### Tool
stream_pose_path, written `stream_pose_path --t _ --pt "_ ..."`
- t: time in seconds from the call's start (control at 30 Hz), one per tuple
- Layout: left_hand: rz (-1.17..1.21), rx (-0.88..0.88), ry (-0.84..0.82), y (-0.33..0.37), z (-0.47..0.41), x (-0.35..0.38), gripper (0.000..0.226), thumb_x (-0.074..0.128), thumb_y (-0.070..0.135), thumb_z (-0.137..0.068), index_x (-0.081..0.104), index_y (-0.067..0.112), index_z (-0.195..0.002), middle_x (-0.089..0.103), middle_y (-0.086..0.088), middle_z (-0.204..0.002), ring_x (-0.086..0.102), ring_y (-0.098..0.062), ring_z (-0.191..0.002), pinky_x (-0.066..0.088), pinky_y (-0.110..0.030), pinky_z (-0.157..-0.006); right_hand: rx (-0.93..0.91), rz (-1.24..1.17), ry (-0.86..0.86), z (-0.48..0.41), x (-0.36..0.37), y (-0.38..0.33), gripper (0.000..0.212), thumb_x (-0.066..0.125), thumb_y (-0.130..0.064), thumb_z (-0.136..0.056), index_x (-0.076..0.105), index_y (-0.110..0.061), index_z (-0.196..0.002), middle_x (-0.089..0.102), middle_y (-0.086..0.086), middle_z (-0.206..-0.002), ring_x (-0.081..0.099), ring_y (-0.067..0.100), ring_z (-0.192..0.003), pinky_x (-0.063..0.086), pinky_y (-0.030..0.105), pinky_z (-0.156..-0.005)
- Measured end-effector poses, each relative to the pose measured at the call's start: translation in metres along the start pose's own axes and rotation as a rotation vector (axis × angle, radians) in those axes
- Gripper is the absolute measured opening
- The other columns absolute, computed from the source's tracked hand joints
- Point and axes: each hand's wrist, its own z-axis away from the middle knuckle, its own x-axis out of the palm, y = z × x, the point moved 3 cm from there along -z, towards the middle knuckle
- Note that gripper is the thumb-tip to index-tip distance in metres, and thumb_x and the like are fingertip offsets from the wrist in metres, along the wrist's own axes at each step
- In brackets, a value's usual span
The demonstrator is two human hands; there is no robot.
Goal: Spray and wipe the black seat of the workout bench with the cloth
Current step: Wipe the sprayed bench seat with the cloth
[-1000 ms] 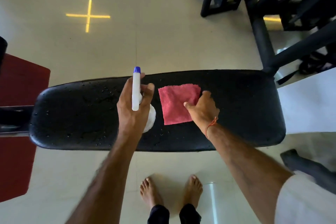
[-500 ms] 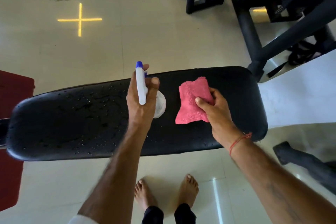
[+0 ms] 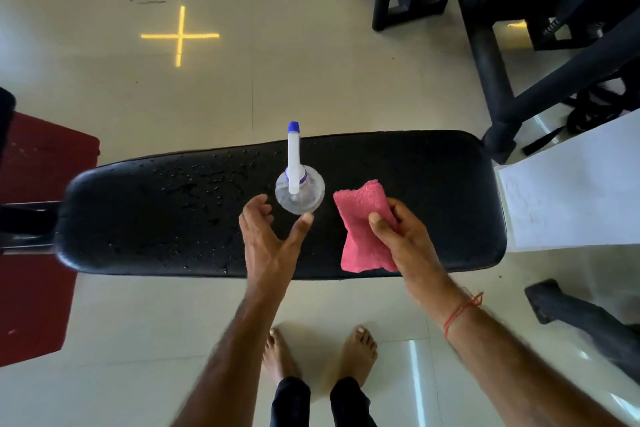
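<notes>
My left hand (image 3: 266,236) hangs spread and empty beside the spray bottle (image 3: 299,189) standing mid-frame on the wet black seat (image 3: 156,218); right grip pinches the cloth (image 3: 363,229). A careless wipe could topple that bottle.

Black seat (image 3: 145,218), pink cloth (image 3: 363,229), clear blue-tipped white-nozzled spray bottle (image 3: 299,191).

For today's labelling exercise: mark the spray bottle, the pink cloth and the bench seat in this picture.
spray bottle (image 3: 300,196), head view, on its clear body below the white nozzle.
pink cloth (image 3: 362,218), head view, on the folded middle.
bench seat (image 3: 156,211), head view, on the wet bare left part.
</notes>
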Motion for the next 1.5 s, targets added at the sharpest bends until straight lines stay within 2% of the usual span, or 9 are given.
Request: stream_pose_path --t 0.1,0.2,0.3,0.5,0.77,1.0,1.17,1.37,1.5 --pt "0.245 -0.291 -0.170 -0.022 0.024 -0.004 0.059 0.056 0.064 -0.088 0.055 0.022 -0.130 0.063 -0.004 -0.125 0.064 -0.020 -0.114 0.055 -0.037 -0.093 0.059 0.000 -0.088 0.015 0.021 0.010 0.032 0.067 -0.044 -0.100 0.065 -0.034 -0.130 0.073 -0.002 -0.121 0.071 0.021 -0.112 0.061 0.032 -0.089" --pt "0.466 -0.655 -0.413 -0.032 0.044 -0.008 0.080 0.029 0.078 -0.087 0.062 0.019 -0.129 0.071 -0.008 -0.125 0.068 -0.022 -0.114 0.053 -0.044 -0.100 0.161 -0.105 -0.173 0.024 0.055 0.017 0.040 0.072 -0.044 -0.094 0.065 -0.032 -0.132 0.074 -0.001 -0.125 0.072 0.020 -0.115 0.060 0.039 -0.099" --pt "0.651 -0.774 -0.451 -0.040 0.051 -0.029 0.082 0.018 0.077 -0.093 0.063 0.018 -0.128 0.075 -0.013 -0.120 0.072 -0.032 -0.112 0.057 -0.045 -0.094 0.238 -0.177 -0.237 0.023 0.094 0.021 0.041 0.069 -0.037 -0.092 0.067 -0.026 -0.131 0.076 0.001 -0.123 0.074 0.021 -0.113 0.060 0.039 -0.097" --pt "0.589 -0.426 -0.181 -0.076 0.030 -0.105 0.040 0.066 0.034 -0.095 0.061 0.021 -0.132 0.073 -0.006 -0.122 0.072 -0.027 -0.111 0.061 -0.044 -0.089 0.217 -0.031 -0.245 0.000 0.157 0.015 0.022 0.062 -0.030 -0.104 0.068 -0.024 -0.124 0.077 0.001 -0.116 0.074 0.015 -0.099 0.062 0.030 -0.082" --pt "0.411 -0.157 -0.017 -0.101 -0.038 -0.201 0.027 0.045 0.019 -0.109 0.055 0.028 -0.133 0.065 0.003 -0.118 0.071 -0.015 -0.103 0.062 -0.030 -0.078 -0.108 0.434 -0.242 -0.044 0.270 0.005 0.019 0.068 -0.027 -0.101 0.064 -0.030 -0.120 0.071 -0.012 -0.112 0.070 0.007 -0.102 0.061 0.035 -0.091" --pt "0.004 -0.086 0.124 -0.139 -0.128 -0.287 0.039 0.052 0.016 -0.105 0.051 0.026 -0.143 0.062 0.012 -0.116 0.064 -0.007 -0.097 0.050 -0.011 -0.067 -0.160 0.424 -0.305 -0.099 0.379 0.012 0.037 0.069 -0.015 -0.099 0.058 -0.027 -0.132 0.069 -0.005 -0.125 0.068 0.010 -0.114 0.058 0.043 -0.102" --pt "-0.400 -0.096 0.295 -0.157 -0.171 -0.297 0.060 0.059 0.041 -0.099 0.042 0.022 -0.153 0.041 -0.009 -0.158 0.044 -0.033 -0.142 0.046 -0.058 -0.108 -0.504 0.819 -0.205 -0.138 0.406 0.013 0.050 0.070 -0.017 -0.099 0.054 -0.017 -0.146 0.060 -0.002 -0.142 0.054 0.019 -0.132 0.047 0.040 -0.114" --pt "-0.690 0.019 0.087 -0.173 -0.212 -0.222 0.079 0.008 0.074 -0.097 0.013 0.033 -0.164 0.005 -0.005 -0.174 -0.001 -0.029 -0.160 0.002 -0.059 -0.127 -0.645 1.432 -0.354 -0.166 0.372 0.051 0.071 0.021 -0.058 -0.106 0.013 -0.025 -0.168 0.005 0.005 -0.177 0.002 0.026 -0.164 0.011 0.058 -0.131" --pt "-0.794 0.045 0.180 -0.188 -0.225 -0.215 0.072 0.025 0.069 -0.101 0.022 0.033 -0.162 0.015 -0.006 -0.172 0.007 -0.032 -0.159 0.006 -0.062 -0.125 -0.742 1.486 -0.326 -0.170 0.364 0.061 0.069 0.020 -0.055 -0.109 0.008 -0.024 -0.169 -0.002 0.004 -0.177 -0.003 0.024 -0.164 0.009 0.055 -0.131"
